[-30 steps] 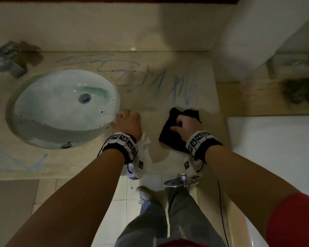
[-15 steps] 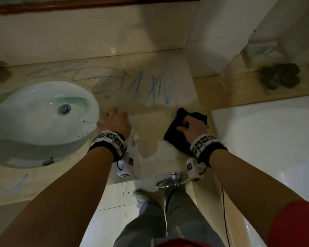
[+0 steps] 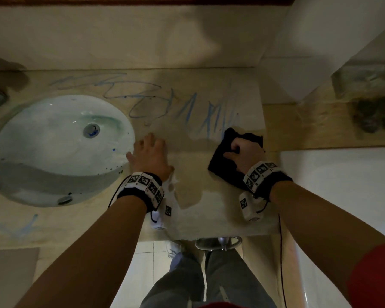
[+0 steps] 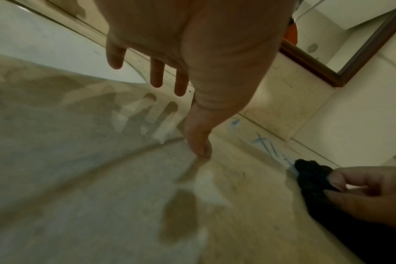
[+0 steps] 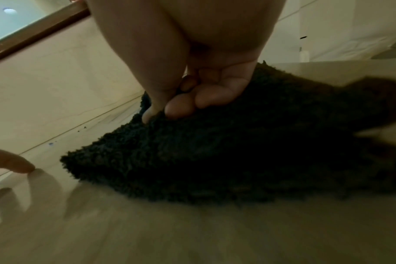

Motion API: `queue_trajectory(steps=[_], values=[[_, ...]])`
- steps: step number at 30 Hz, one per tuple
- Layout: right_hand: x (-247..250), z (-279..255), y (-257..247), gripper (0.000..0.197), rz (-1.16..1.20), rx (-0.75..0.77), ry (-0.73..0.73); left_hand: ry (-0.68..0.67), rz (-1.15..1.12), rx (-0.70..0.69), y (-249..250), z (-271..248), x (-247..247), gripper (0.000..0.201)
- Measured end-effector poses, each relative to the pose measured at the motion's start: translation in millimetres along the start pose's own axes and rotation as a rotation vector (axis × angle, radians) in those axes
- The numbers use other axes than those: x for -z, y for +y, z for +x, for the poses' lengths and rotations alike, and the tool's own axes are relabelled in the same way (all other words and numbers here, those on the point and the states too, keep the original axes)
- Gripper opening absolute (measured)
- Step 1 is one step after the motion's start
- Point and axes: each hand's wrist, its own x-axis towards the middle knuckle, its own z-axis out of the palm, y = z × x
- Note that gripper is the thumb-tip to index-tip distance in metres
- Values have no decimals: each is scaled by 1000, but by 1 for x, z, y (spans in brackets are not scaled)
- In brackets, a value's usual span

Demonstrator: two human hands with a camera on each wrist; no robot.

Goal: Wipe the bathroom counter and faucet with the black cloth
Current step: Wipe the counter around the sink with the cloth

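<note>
Each bare forearm wears a black fabric wristband [image 3: 140, 192] ringed with white square tiles printed with black coded markers, and a small white camera box [image 3: 249, 206] with a thin black cable hangs below. Red short sleeve [image 3: 373, 278]; grey trousers [image 3: 205, 281].
</note>
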Motion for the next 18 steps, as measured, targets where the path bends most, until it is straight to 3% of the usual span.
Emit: queue_trajectory(steps=[11,18], values=[[7,72,-78,27,-38,91,-88,-52,-15,32,4,3,3,80],[-3,14,-40,24,-83,157,-85,-60,-23,24,5,1,6,80]])
